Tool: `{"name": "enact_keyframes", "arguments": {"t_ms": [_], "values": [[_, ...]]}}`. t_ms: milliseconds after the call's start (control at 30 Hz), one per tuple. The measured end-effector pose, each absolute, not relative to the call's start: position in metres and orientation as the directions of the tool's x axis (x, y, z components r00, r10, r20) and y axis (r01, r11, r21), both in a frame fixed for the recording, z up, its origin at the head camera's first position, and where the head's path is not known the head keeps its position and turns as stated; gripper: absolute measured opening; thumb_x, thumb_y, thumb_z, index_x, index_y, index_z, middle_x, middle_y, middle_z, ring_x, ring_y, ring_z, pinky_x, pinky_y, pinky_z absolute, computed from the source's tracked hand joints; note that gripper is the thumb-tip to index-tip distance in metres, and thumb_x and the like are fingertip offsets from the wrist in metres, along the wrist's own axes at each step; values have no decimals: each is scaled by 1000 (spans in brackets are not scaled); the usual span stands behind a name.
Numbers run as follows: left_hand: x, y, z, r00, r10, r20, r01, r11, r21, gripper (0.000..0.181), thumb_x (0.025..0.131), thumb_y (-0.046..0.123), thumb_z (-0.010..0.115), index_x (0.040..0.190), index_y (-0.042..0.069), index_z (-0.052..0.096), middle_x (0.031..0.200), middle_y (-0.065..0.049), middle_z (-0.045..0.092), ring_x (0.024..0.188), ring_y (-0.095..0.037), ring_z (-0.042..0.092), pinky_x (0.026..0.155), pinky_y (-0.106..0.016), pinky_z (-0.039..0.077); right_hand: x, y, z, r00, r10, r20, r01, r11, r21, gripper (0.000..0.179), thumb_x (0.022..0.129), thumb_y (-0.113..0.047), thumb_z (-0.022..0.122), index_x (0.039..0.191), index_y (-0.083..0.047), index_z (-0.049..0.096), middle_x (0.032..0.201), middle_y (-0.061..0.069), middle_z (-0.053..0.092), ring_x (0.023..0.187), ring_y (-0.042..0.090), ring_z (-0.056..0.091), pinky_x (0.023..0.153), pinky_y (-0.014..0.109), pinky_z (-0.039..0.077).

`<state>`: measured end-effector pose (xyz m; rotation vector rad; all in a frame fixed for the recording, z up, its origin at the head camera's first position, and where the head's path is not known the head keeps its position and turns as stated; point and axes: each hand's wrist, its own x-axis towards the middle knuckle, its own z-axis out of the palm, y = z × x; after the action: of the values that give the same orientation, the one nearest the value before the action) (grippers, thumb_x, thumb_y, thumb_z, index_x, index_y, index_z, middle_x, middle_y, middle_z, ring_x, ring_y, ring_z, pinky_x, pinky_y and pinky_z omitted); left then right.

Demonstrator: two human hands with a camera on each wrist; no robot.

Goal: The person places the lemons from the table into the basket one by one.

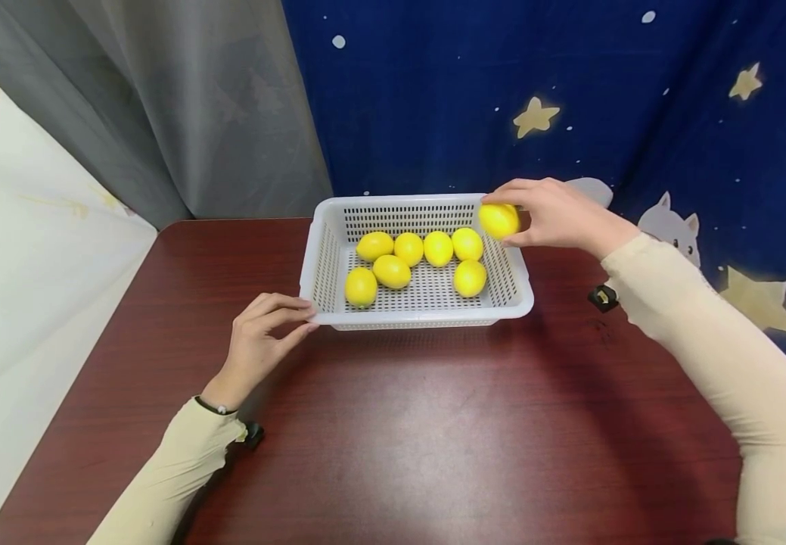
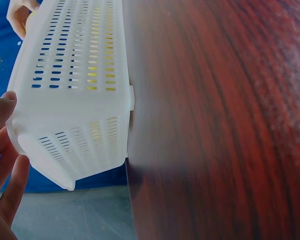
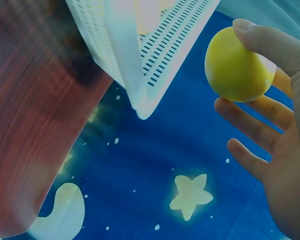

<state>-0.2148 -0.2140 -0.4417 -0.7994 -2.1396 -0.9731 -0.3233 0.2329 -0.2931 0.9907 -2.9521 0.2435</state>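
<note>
A white perforated plastic basket [image 1: 420, 318] sits toward the back of the table with several yellow lemons [image 1: 391, 272] lying in it. My right hand [image 1: 556, 216] pinches one more lemon [image 1: 499, 220] between thumb and fingertips, above the basket's back right corner. In the right wrist view that lemon [image 3: 239, 65] is held up off the basket, with the lower fingers spread away from it. At the front left corner of the basket, my left hand [image 1: 259, 337] holds the rim. The left wrist view shows the thumb [image 2: 4, 107] at the rim and the fingers around the corner.
The dark red wooden table [image 1: 420, 424] extends in front of the basket and to both sides. Right behind it hang a blue curtain [image 1: 433, 98] with stars and a grey curtain [image 1: 229, 113]. A pale patterned cloth [image 1: 25, 265] hangs along the left side.
</note>
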Motion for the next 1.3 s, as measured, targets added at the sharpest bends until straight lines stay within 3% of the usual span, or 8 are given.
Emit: {"name": "enact_keyframes", "arguments": {"t_ms": [133,333,567,1300], "values": [[-214,-214,-441,-599,259,758,741,538,402,33,66,1,89,97,10,80,100,-6,75,93,-19,62,90,-10,43,-326,226,-291,-795,-603,61,-605,783,-142,64,83,-32,79,141,-20,56,141,8,58,111,30,61,98,51,51],[-213,-214,-440,-599,254,760,741,536,405,34,65,0,89,96,10,80,100,-5,75,93,-20,63,91,-10,43,-330,214,-289,-787,-614,56,-616,777,-129,65,83,-34,79,142,-21,55,143,6,56,99,26,62,86,42,53],[-214,-214,-440,-595,257,761,746,530,403,34,65,0,89,96,9,80,100,-5,75,92,-19,62,90,-10,43,-336,194,-289,-774,-632,37,-630,763,-145,67,82,-33,80,143,-21,54,146,7,54,123,32,57,106,55,46],[-214,-216,-441,-607,254,753,736,537,412,33,66,0,89,96,8,80,100,-5,75,92,-19,62,90,-9,43,-352,146,-308,-728,-685,31,-675,706,-214,66,85,-35,77,145,-26,51,151,2,50,132,28,51,113,53,39]]}}
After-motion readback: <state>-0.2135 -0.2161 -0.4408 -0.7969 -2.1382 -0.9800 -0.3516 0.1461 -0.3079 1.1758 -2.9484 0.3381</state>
